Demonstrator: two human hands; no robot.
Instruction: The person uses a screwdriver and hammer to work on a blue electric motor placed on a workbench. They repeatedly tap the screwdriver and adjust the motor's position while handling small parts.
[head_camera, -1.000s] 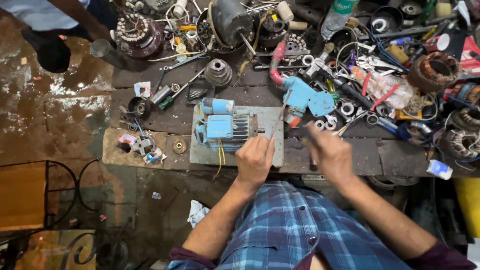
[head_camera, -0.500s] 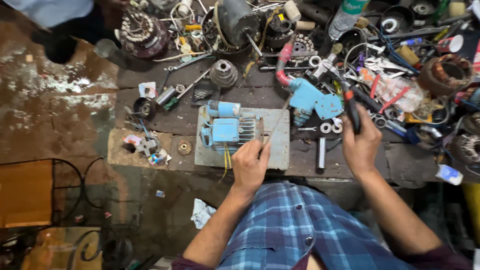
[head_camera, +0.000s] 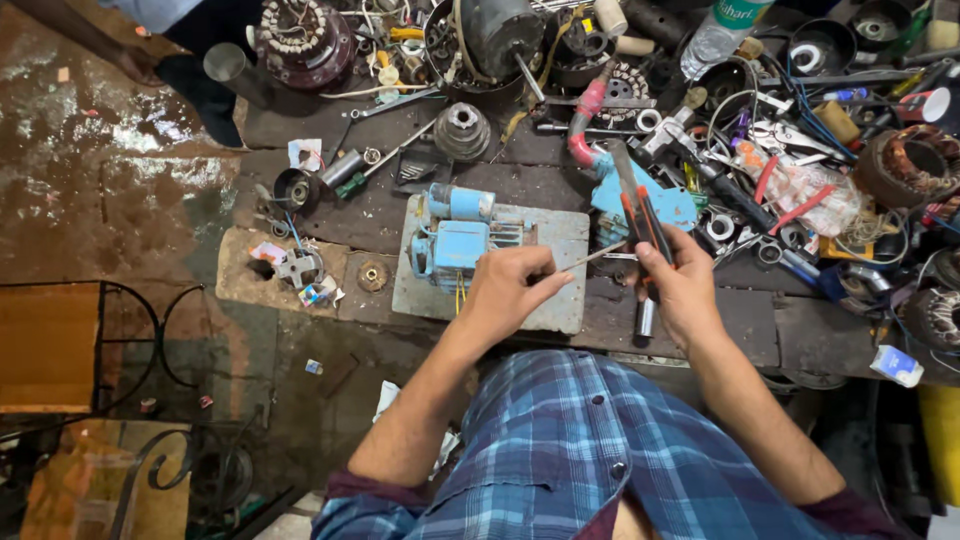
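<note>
A small light-blue electric motor (head_camera: 455, 235) lies on a grey slab (head_camera: 560, 305) at the front of the workbench. My left hand (head_camera: 510, 288) rests over the slab just right of the motor and pinches a thin metal rod (head_camera: 598, 257) that points to the right. My right hand (head_camera: 682, 292) is beside it and grips a pair of pliers (head_camera: 640, 205) with red and black handles, their jaws pointing away from me. A short dark metal cylinder (head_camera: 645, 320) lies on the bench under my right hand.
The bench behind and to the right is crowded with tools, wires and motor parts: a blue housing (head_camera: 655, 205), a stepped pulley (head_camera: 462, 128), copper-wound stators (head_camera: 905, 160), a plastic bottle (head_camera: 720, 30). Another person (head_camera: 150, 40) stands at top left. A wooden seat (head_camera: 50, 345) is on the left.
My right hand let go of the dark cylinder, reached right into the clutter, and came back to the slab holding the pliers. My left hand has stayed by the motor.
</note>
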